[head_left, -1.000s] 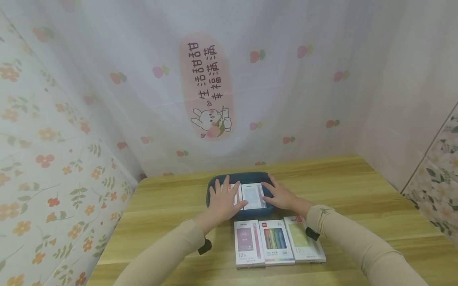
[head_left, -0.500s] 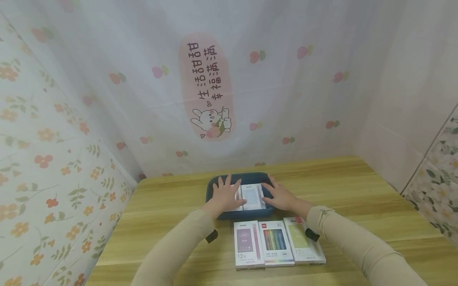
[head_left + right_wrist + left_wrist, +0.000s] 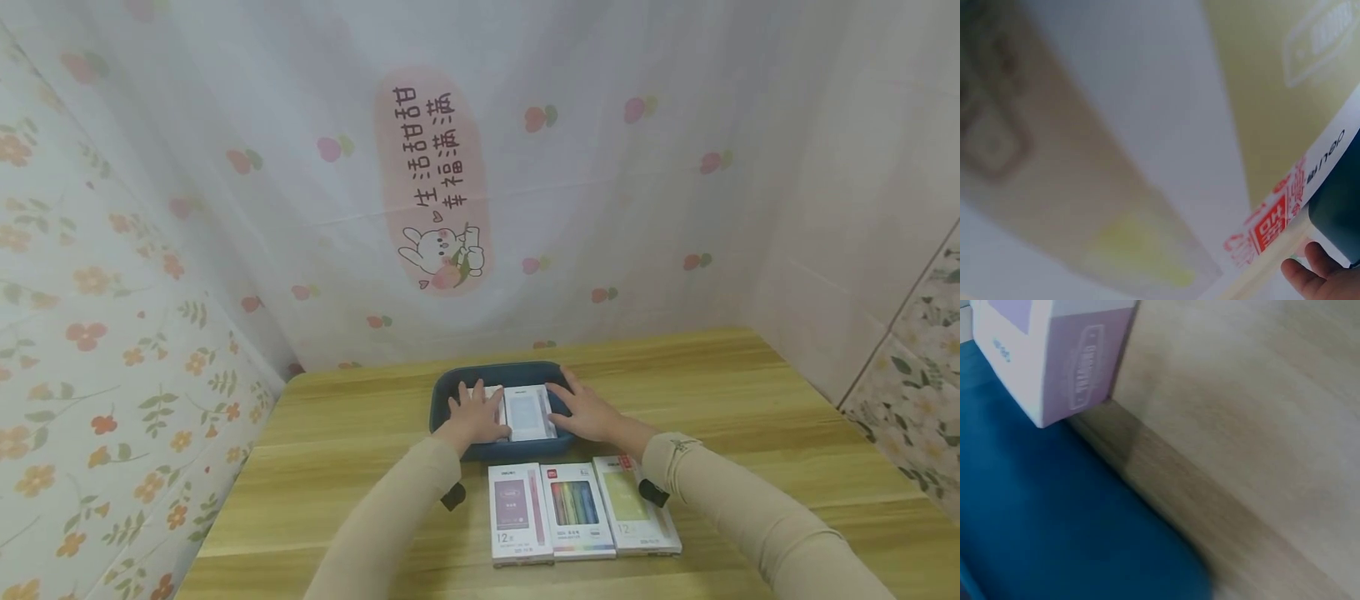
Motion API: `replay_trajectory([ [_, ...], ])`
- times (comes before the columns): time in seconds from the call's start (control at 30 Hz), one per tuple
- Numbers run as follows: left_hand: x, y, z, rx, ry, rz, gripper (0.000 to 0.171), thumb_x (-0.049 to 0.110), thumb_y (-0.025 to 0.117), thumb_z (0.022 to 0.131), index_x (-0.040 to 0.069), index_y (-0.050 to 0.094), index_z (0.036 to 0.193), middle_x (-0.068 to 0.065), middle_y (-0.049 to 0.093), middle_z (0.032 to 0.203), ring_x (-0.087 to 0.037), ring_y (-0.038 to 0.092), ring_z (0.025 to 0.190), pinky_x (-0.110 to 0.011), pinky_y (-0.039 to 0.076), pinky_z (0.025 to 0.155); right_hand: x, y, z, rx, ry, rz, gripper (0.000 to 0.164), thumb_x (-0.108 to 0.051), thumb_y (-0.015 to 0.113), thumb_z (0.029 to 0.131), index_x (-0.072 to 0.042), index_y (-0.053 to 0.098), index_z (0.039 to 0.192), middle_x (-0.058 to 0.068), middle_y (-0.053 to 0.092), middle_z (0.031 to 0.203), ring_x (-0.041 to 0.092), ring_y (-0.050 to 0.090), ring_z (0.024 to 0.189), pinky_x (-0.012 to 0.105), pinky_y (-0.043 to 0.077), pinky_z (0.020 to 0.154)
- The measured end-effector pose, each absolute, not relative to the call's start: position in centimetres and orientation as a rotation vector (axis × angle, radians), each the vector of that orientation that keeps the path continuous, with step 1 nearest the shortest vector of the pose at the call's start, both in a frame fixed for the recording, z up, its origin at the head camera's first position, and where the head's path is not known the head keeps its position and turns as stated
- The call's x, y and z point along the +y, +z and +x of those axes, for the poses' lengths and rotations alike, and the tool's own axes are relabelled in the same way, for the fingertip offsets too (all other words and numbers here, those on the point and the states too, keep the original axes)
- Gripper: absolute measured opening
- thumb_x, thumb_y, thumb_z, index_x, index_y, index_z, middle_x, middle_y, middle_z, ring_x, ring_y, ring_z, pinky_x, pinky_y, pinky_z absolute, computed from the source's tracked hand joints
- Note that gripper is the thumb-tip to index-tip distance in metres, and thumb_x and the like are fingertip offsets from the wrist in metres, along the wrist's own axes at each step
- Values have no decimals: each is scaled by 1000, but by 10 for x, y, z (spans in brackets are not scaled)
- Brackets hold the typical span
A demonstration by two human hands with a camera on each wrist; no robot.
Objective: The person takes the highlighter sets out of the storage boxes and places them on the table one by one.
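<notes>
A dark blue basket [image 3: 487, 452] on the wooden table holds two white boxes side by side. My left hand [image 3: 476, 417] rests on the left white box [image 3: 492, 392], covering most of it, fingers spread and slightly bent. The right white box [image 3: 528, 413], with a pale blue panel, lies beside it. At the basket's right rim, my right hand [image 3: 590, 414] grips the edge, thumb and a finger on the inner side. The right wrist view shows fingertips [image 3: 1300, 275] beside the dark blue wall [image 3: 1341, 206].
In front of the basket three boxes lie in a row: a purple-panelled one [image 3: 517, 517], one with a rainbow window [image 3: 576, 510] and a yellow-green one [image 3: 632, 506]. The wooden table [image 3: 345, 417] is backed by patterned curtains [image 3: 600, 192].
My left hand has moved a little down and right over the left box, its fingers drawing closer together. The right hand stays at the basket's rim.
</notes>
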State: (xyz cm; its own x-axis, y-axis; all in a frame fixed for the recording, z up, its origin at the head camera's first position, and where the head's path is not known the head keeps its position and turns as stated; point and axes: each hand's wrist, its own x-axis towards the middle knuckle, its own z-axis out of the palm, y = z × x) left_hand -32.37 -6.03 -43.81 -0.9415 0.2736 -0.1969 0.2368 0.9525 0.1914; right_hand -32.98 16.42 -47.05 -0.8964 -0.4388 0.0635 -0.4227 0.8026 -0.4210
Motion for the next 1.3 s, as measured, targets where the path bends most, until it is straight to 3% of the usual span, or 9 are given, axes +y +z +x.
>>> replay_trajectory([
  [0.27, -63, -445, -327, 2855, 344, 355, 65, 39, 59, 82, 17, 37, 140, -22, 19, 148, -52, 11, 132, -63, 20, 101, 163, -469, -329, 2960, -679, -722, 61, -34, 52, 91, -5, 34, 140, 26, 7, 150, 48, 28, 129, 59, 30, 98],
  [0.57, -61, -448, -330, 2820, 352, 383, 66, 39, 56, 84, 13, 34, 141, -23, 16, 148, -54, 15, 130, -61, 29, 98, 165, -471, -331, 2965, -678, -736, 61, -34, 52, 91, -4, 33, 141, 26, 6, 150, 47, 26, 130, 59, 30, 98],
  [0.8, -58, -450, -331, 2846, 356, 358, 63, 38, 56, 84, 12, 39, 139, -22, 24, 146, -46, 22, 133, -61, 23, 101, 164, -472, -330, 2959, -698, -725, 61, -35, 52, 90, -5, 34, 140, 25, 6, 150, 46, 24, 132, 59, 29, 99],
  [1.0, -58, -450, -331, 2857, 440, 258, 63, 38, 57, 83, 14, 40, 139, -22, 26, 145, -47, 30, 128, -58, 28, 100, 164, -472, -329, 2969, -669, -721, 61, -36, 52, 91, -6, 34, 140, 25, 7, 150, 45, 27, 131, 58, 31, 98],
  [1.3, -55, -445, -331, 2857, 384, 195, 66, 38, 60, 81, 13, 39, 139, -22, 27, 145, -40, 30, 131, -55, 26, 102, 163, -471, -329, 2969, -678, -717, 60, -35, 52, 91, -6, 35, 140, 25, 7, 150, 45, 27, 131, 57, 32, 98],
])
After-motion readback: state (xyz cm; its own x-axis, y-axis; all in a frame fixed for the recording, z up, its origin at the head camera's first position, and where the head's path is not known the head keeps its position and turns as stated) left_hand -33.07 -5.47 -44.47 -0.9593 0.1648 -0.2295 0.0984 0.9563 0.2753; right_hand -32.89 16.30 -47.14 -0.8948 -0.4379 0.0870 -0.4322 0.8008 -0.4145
